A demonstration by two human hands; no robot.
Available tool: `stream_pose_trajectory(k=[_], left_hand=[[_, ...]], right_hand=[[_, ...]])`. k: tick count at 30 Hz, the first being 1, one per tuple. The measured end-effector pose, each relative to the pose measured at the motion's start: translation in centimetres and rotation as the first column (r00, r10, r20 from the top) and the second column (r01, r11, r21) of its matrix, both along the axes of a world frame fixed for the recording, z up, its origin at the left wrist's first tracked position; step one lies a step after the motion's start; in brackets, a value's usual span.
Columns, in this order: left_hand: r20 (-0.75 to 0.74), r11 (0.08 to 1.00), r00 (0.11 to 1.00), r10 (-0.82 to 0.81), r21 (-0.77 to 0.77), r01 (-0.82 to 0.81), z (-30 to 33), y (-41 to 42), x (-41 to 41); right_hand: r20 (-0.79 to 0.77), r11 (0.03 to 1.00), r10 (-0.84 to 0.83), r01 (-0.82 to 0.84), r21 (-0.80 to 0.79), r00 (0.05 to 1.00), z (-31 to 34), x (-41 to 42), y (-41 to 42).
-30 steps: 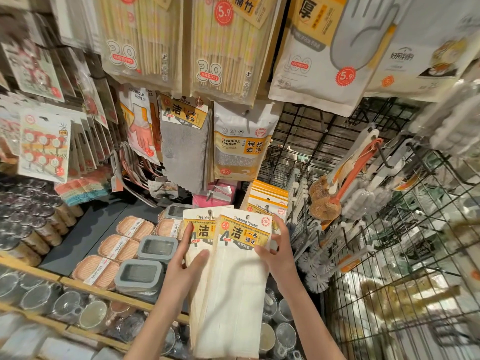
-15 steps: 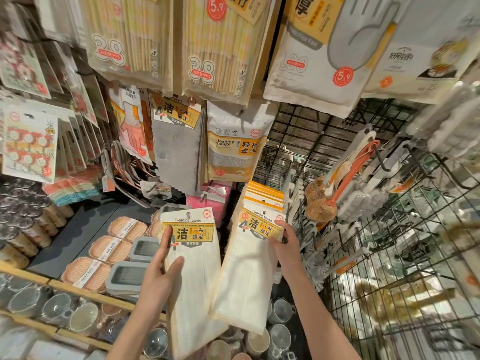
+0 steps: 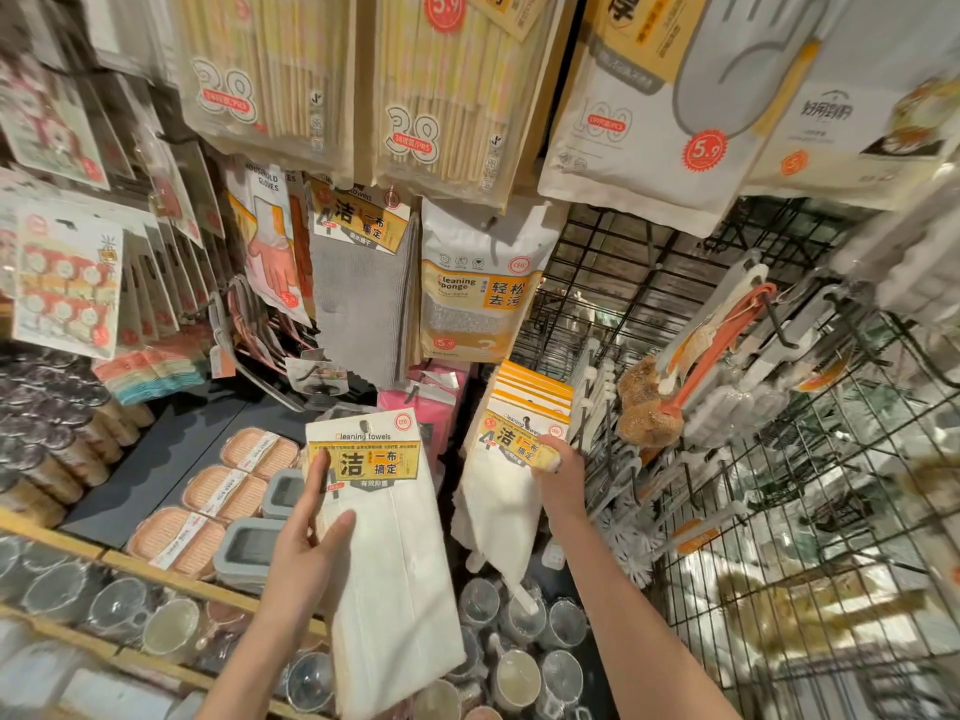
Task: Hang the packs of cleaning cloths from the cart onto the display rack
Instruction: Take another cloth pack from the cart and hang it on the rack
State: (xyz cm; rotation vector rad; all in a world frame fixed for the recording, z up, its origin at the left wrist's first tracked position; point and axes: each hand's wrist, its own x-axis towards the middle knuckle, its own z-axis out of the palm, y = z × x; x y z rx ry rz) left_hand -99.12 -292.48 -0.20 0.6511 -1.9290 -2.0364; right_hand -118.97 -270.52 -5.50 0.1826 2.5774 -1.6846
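My left hand [image 3: 311, 548] grips a white pack of cleaning cloths [image 3: 387, 553] with a yellow label, held upright at the centre, thumb on its front. My right hand [image 3: 558, 478] pinches the header of a second white pack [image 3: 501, 504] and holds it against the row of the same packs [image 3: 530, 392] hanging on a hook of the display rack. Whether the pack's hole sits on the hook is hidden by the card. A grey cloth pack [image 3: 363, 293] with the same label hangs higher up on the rack.
Chopstick packs [image 3: 436, 90], glove packs [image 3: 670, 111] and a sponge pack [image 3: 480, 288] hang overhead. Brushes [image 3: 691, 366] hang on the black wire grid [image 3: 779, 511] at the right. Below lie wooden-lidded boxes [image 3: 223, 491], grey containers [image 3: 249, 553] and glass cups [image 3: 519, 667].
The two packs, held together a second ago, have separated. My right hand carried one up and right to the hanging row; my left hand kept the other, which shifted slightly left.
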Motion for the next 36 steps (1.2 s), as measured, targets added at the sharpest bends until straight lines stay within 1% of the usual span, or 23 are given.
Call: stream_pose_trajectory(k=[4,7,11,15,20,22,25,27,29,31,34,36], left_hand=[[-0.008,1.0,1.0,-0.01,0.001,0.01,0.2,0.2,-0.1],[-0.002,1.0,1.0,-0.009,0.007,0.009,0.2,0.2,-0.1],[0.004,0.999,1.0,-0.018,0.029,0.018,0.3,0.3,0.0],[0.002,0.999,0.999,-0.037,0.006,0.037,0.6,0.6,0.1],[-0.004,0.998,0.998,-0.061,-0.025,0.061,0.8,0.7,0.0],[-0.011,0.998,0.998,-0.065,-0.023,0.065,0.8,0.7,-0.1],[-0.03,0.997,0.997,-0.074,-0.019,0.073,0.7,1.0,0.0],[-0.036,0.996,0.996,-0.081,-0.028,0.08,0.7,1.3,-0.1],[-0.035,0.996,0.996,-0.086,-0.036,0.085,0.6,1.6,-0.2],[-0.044,0.995,0.994,-0.097,-0.032,0.096,0.4,1.9,-0.4],[-0.051,0.992,0.991,-0.12,-0.031,0.119,0.0,2.4,-0.5],[-0.056,0.989,0.988,-0.147,-0.026,0.146,-0.1,2.7,-0.5]], right_hand=[[0.048,0.999,-0.03,0.031,-0.027,0.998,-0.2,-0.8,-0.4],[0.106,0.995,-0.04,0.049,-0.085,0.994,-0.2,-0.9,-0.9],[0.11,0.999,-0.004,0.007,-0.032,0.994,0.5,-0.7,-0.6],[0.148,0.998,0.064,-0.065,0.007,0.987,1.2,-0.5,-0.3],[0.161,0.994,0.099,-0.104,0.028,0.982,2.3,0.5,-0.2],[0.146,0.995,0.097,-0.098,-0.006,0.985,2.7,1.6,-0.6],[0.051,0.989,0.144,-0.141,-0.05,0.988,3.6,3.5,-1.7],[0.062,0.963,0.247,-0.238,-0.126,0.967,4.8,5.0,-2.6],[0.103,0.911,0.364,-0.331,-0.245,0.926,5.8,6.3,-3.3],[0.116,0.866,0.456,-0.41,-0.286,0.882,6.3,7.1,-3.6],[0.107,0.831,0.514,-0.463,-0.308,0.851,5.7,7.7,-3.8],[0.091,0.827,0.5,-0.444,-0.344,0.861,5.1,8.1,-3.9]])
